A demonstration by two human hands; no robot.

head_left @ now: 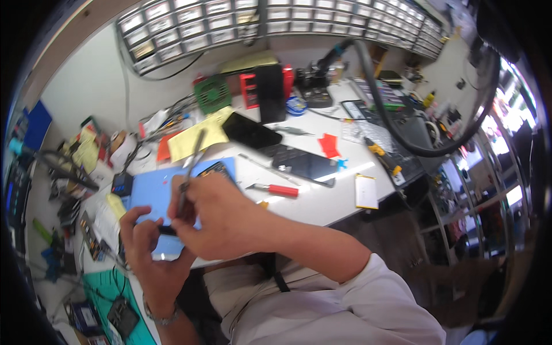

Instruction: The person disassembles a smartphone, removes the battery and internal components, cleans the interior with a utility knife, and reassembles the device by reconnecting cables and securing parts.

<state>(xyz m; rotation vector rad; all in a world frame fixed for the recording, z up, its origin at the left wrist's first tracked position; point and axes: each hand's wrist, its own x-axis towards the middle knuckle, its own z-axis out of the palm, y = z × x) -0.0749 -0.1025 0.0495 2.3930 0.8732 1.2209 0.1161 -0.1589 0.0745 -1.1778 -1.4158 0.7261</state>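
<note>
My right hand (215, 215) is closed around a slim grey metal tool (199, 146), whose long end points up and away from the fingers; blur hides its exact kind. Close beside it, my left hand (150, 244) has its fingers curled at a small dark part (167, 230), mostly covered by the hands. Both hands are over a blue mat (150, 192). Just beyond my right hand lies an opened phone (215, 169), partly hidden. A red-handled knife (279, 190) rests to the right of the mat.
Dark phone screens (302, 164) and a white battery (366, 191) lie to the right. Yellow paper (198, 135) is behind the mat. A thick black hose (397, 129) arches over the right side. Drawer cabinets (218, 23) line the wall; a green mat (103, 293) sits lower left.
</note>
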